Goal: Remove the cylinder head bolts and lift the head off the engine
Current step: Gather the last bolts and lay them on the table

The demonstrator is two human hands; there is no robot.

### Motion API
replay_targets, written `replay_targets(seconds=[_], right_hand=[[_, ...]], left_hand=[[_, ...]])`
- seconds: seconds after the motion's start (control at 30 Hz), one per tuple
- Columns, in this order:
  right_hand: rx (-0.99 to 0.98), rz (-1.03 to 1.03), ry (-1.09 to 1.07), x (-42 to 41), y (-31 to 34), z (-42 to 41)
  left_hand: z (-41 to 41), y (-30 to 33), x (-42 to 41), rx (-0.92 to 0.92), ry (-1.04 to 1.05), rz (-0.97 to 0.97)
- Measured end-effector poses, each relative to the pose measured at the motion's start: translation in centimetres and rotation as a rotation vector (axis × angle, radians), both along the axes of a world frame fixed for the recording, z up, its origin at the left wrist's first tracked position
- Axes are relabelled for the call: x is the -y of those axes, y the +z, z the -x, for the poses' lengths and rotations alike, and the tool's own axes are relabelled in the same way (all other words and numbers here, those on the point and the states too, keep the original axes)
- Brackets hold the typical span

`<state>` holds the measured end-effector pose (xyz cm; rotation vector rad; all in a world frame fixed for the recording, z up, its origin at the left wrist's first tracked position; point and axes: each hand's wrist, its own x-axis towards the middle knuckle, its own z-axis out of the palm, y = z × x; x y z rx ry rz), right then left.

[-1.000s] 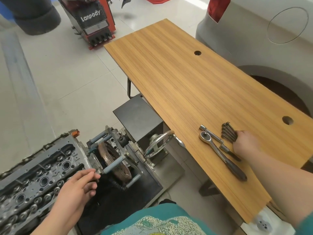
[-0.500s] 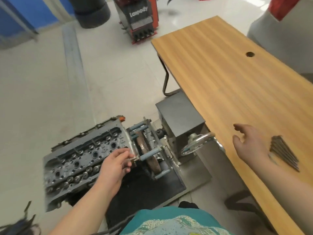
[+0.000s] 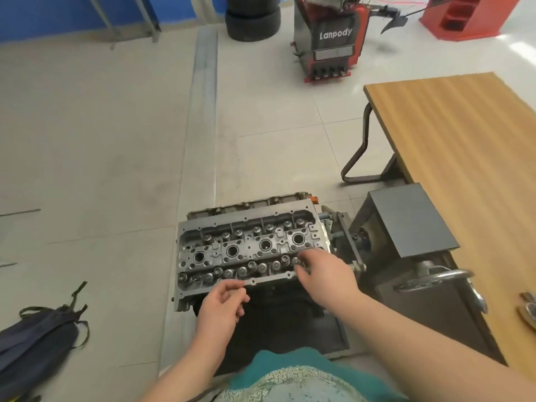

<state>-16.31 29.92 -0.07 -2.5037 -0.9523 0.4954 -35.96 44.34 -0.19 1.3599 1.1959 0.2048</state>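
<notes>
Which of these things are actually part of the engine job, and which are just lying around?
Part of the job:
cylinder head
left hand
right hand
engine stand

Just lying about:
backpack
tyre changer
stacked tyres
wooden table

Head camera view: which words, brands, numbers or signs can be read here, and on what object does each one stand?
"Lanpody": white letters on the dark front panel of the red and black tyre-changing machine standing on the floor.
The pale label strip below that word is too blurred to read.
No other text is readable.
</notes>
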Motion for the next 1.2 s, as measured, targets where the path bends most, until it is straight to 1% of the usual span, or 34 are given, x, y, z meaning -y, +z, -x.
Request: replay_targets(seconds=[0.1, 0.2, 0.27, 0.43, 0.53, 0.6, 0.67, 0.73, 0.77, 0.87, 0.9, 0.93, 0.97, 1.03, 1.07, 1.1, 1.13, 1.2], right_hand=[[0.032, 0.160, -0.023, -3.0, -0.6, 0.4], [0.123, 0.288, -0.111, -4.9, -1.1, 1.3], [0.172, 0.299, -0.187, -5.7, -1.4, 2.0], [0.247, 0.225, -0.326, -5.6, -2.0, 3.4], [0.295, 0.142, -0.373, -5.6, -1.8, 4.2], [0.248, 0.064, -0.424, -5.6, -1.6, 4.4], [0.083, -0.102, -0.514, -5.5, -1.1, 4.6], [-0.119, -0.341, -0.612, -5.8, 0.1, 5.1], [-0.153, -0.445, -0.633, -6.2, 0.9, 5.4], [-0.090, -0.689, -0.625, -7.7, 3.2, 7.0], [-0.055, -0.719, -0.605, -8.1, 3.7, 7.4], [-0.021, -0.679, -0.571, -8.4, 3.8, 7.6], [0.013, -0.543, -0.516, -8.8, 3.8, 7.6], [0.053, -0.078, -0.357, -9.5, 2.8, 7.7], [0.068, 0.115, -0.289, -9.9, 2.0, 7.8], [0.066, 0.243, -0.250, -10.3, 1.3, 7.9], [0.060, 0.311, -0.232, -10.6, 0.7, 8.0], [0.090, 0.348, -0.229, -11.0, -0.3, 8.1]], left_hand=[[1.2, -0.3, -3.0, 0.007, -0.030, -0.003], [1.6, -0.5, -5.2, 0.016, -0.076, 0.007], [1.6, -0.5, -6.5, 0.026, -0.115, 0.009], [0.9, -0.4, -7.9, 0.029, -0.236, 0.013], [0.7, -0.1, -8.4, 0.033, -0.280, 0.034], [0.5, 0.1, -8.6, 0.042, -0.296, 0.050], [0.4, 0.3, -8.9, 0.070, -0.304, 0.073], [0.3, 0.5, -9.3, 0.106, -0.300, 0.103], [0.3, 0.5, -9.5, 0.122, -0.296, 0.110], [0.4, 0.4, -10.6, 0.165, -0.241, 0.127], [0.5, 0.4, -11.1, 0.174, -0.214, 0.124], [0.7, 0.3, -11.6, 0.176, -0.198, 0.102], [1.0, 0.1, -12.1, 0.159, -0.209, 0.030], [1.7, -0.3, -13.1, 0.062, -0.344, -0.237], [2.1, -0.5, -13.4, 0.001, -0.445, -0.363], [2.4, -0.7, -13.6, -0.058, -0.540, -0.448], [2.6, -0.8, -13.7, -0.111, -0.618, -0.489], [2.9, -0.8, -13.8, -0.167, -0.706, -0.502]])
